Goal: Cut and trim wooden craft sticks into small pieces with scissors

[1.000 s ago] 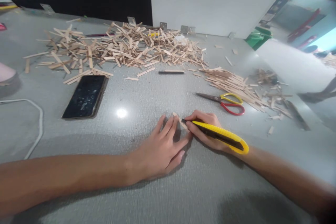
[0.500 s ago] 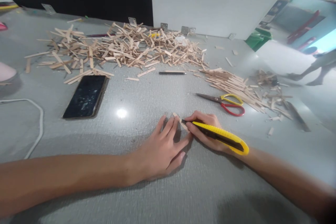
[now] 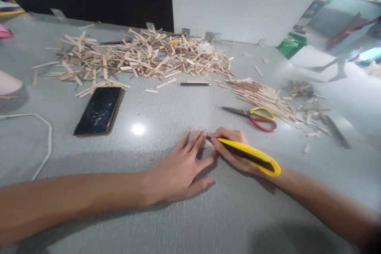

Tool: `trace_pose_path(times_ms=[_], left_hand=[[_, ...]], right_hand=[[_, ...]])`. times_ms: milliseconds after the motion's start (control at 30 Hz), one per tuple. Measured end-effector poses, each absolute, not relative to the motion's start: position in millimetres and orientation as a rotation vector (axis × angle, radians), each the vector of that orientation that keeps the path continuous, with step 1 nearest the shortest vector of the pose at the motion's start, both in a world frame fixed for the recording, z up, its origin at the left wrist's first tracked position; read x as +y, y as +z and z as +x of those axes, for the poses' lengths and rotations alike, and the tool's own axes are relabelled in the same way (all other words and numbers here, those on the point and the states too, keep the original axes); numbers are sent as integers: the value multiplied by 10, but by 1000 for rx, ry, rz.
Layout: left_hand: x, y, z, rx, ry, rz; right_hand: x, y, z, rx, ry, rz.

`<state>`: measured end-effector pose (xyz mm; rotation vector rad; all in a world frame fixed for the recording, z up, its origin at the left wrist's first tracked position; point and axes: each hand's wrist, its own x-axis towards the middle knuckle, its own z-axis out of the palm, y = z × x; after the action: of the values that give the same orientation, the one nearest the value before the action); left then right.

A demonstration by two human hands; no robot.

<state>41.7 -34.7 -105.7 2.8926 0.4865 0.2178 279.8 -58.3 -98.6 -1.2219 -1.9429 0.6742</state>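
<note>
Far left of my fingers I see a phone [image 3: 99,110] lying on the grey counter [image 3: 166,222]. My left hand [image 3: 181,166] lies flat, fingers [image 3: 195,141] spread and pressing down a small wooden stick [image 3: 209,143], mostly hidden beneath their tips. Just right, my right hand [image 3: 230,147] is clamped around a yellow utility knife [image 3: 248,154], its blade tip touching the stick. Beyond those fingers lie scissors [image 3: 256,116].

Stick piece [image 3: 209,143] mostly hidden under left hand [image 3: 181,170]; knife [image 3: 247,153] blade tip perhaps touching it.
</note>
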Motion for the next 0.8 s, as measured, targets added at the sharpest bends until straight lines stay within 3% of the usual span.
trace_pose_path(times_ms=[800], left_hand=[[-311, -1076, 435, 465, 235, 2937]], right_hand=[[-608, -1045, 2793, -2009, 580, -1185]])
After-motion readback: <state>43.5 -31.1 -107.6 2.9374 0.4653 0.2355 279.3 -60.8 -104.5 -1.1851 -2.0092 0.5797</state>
